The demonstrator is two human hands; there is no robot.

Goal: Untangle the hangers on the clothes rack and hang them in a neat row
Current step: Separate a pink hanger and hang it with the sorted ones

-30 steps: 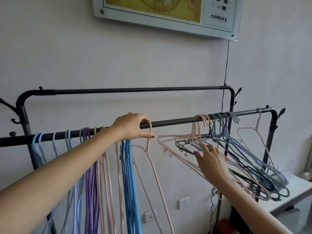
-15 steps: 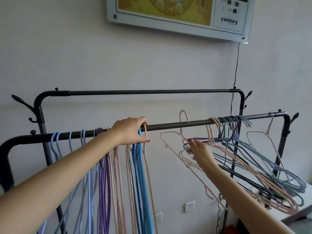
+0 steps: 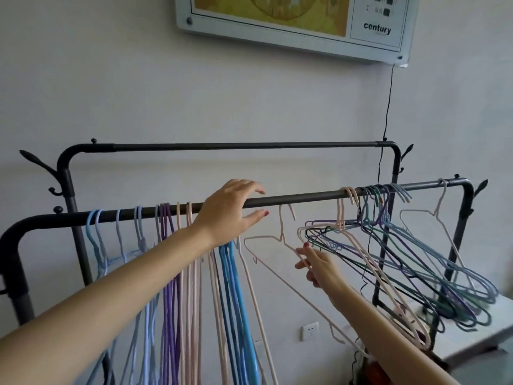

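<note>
The black front rail [image 3: 305,196] carries a neat row of hangers [image 3: 172,273] on its left half: light blue, purple, pink and blue ones hanging straight down. A tangled bunch of hangers [image 3: 416,259] in pink, green, purple and grey-blue hangs on the right. My left hand [image 3: 233,209] is at the rail beside the row, fingers above it and thumb below, spread and holding nothing. My right hand [image 3: 319,265] pinches the shoulder of a pink hanger [image 3: 280,240]. Its hook sits just under the rail, off it, between the row and the bunch.
One pale hanger [image 3: 441,218] hangs alone near the rail's right end. A higher back rail [image 3: 236,146] runs behind. A wall panel [image 3: 291,20] with a black cord [image 3: 387,107] hangs above. A wall socket [image 3: 309,330] and a white table [image 3: 485,337] lie low right.
My left hand pushed a pink hanger against the row, let go and opened. My right hand pulled a pink hanger from the bunch and brought it leftward, its hook now below the rail.
</note>
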